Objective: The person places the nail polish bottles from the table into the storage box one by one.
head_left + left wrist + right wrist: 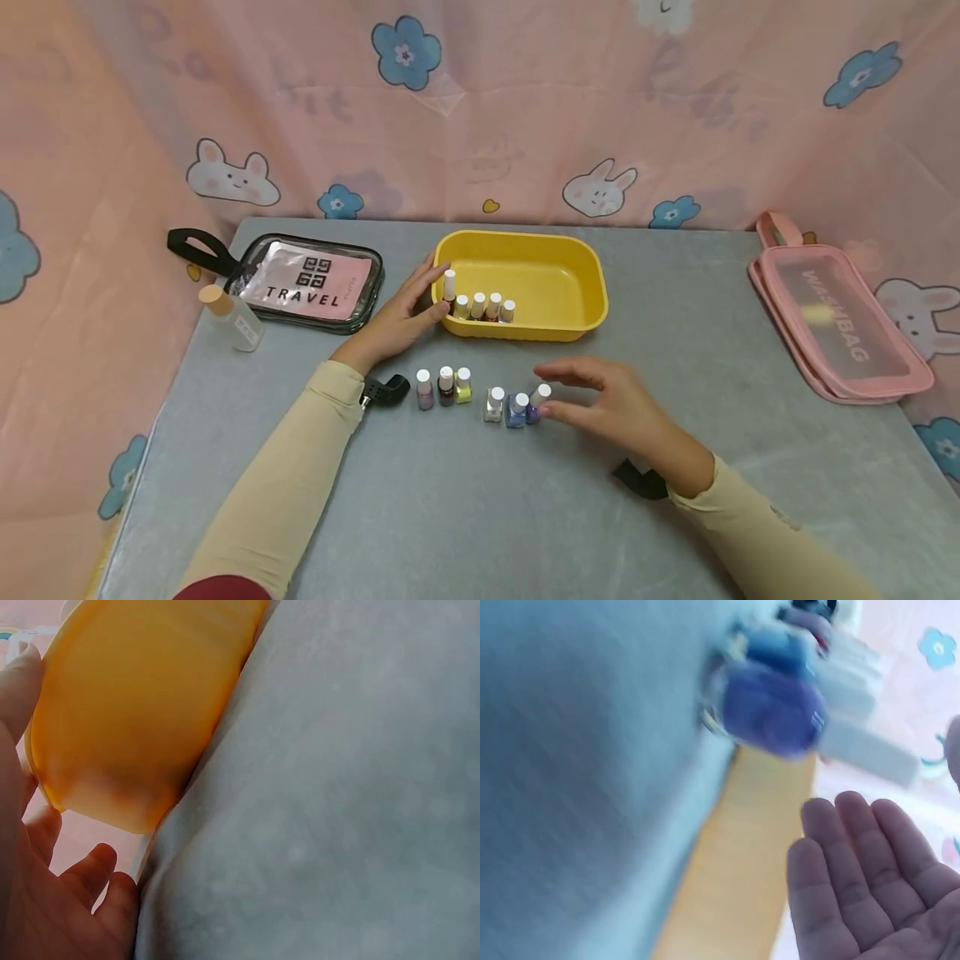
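My left hand [405, 321] rests at the near left corner of a yellow plastic basket [525, 332], its thumb and fingers touching the rim; the basket wall [142, 705] fills much of the left wrist view. Several white-capped nail polish bottles [478, 307] stand inside along the near wall. My right hand [607, 400] is spread with nothing gripped, its thumb beside a purple nail polish bottle [535, 408]. Next to that stand a blue bottle [516, 412] and a clear one [492, 406]. Farther left are a mauve bottle [425, 392], a dark one [446, 387] and a yellow one [463, 387].
A clear TRAVEL pouch [307, 279] with black trim lies at the back left, with a tan-capped bottle [234, 319] beside it. A pink WASHBAG pouch [840, 325] is at the right. Grey cloth covers the table [465, 517]; a patterned pink curtain [495, 108] hangs behind.
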Available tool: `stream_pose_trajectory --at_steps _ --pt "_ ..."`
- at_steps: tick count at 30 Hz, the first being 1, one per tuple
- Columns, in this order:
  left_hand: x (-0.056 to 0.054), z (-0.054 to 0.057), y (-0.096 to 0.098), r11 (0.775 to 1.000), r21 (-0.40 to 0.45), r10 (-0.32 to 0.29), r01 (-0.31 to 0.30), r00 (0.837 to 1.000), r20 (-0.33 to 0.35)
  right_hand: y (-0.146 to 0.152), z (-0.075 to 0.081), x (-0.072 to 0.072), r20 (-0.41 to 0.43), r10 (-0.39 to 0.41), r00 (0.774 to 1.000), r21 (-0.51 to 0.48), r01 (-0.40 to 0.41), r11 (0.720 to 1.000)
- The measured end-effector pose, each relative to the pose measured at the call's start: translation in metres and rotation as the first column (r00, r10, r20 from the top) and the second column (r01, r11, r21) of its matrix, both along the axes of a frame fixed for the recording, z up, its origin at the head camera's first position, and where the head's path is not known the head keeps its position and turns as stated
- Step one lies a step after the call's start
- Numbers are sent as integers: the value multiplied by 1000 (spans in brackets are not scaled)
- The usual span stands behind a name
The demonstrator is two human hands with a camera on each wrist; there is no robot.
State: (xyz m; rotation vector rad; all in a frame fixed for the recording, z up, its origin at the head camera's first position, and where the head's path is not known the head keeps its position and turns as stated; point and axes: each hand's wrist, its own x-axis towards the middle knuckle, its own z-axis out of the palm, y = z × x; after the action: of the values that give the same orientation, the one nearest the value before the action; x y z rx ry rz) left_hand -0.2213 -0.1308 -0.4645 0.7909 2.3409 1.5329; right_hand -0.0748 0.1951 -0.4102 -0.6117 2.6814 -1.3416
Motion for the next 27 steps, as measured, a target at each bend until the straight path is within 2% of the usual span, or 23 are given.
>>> stream_pose_trajectory --at_steps 3,7,18,22,24,27 --pt "0 -1 0 1000 1 -1 1 1000 -3 -6 -9 3 -21 11 1000 -22 -11 1000" --pt "1 -1 0 1000 3 -2 2 1000 -1 -11 -15 5 -30 -13 999 -58 11 998" --pt "1 0 -1 1000 4 -6 6 1000 0 -16 -18 5 -49 -43 998 -53 41 998" --pt "1 0 -1 1000 0 -2 2 1000 2 -17 -8 2 -39 -19 999 25 20 999" --pt "1 0 -1 1000 -2 2 -2 1000 1 -16 4 -2 -15 -17 1000 70 18 997" --pt "0 0 -1 1000 1 1 -1 1000 0 -12 28 -14 26 -64 998 91 61 994"
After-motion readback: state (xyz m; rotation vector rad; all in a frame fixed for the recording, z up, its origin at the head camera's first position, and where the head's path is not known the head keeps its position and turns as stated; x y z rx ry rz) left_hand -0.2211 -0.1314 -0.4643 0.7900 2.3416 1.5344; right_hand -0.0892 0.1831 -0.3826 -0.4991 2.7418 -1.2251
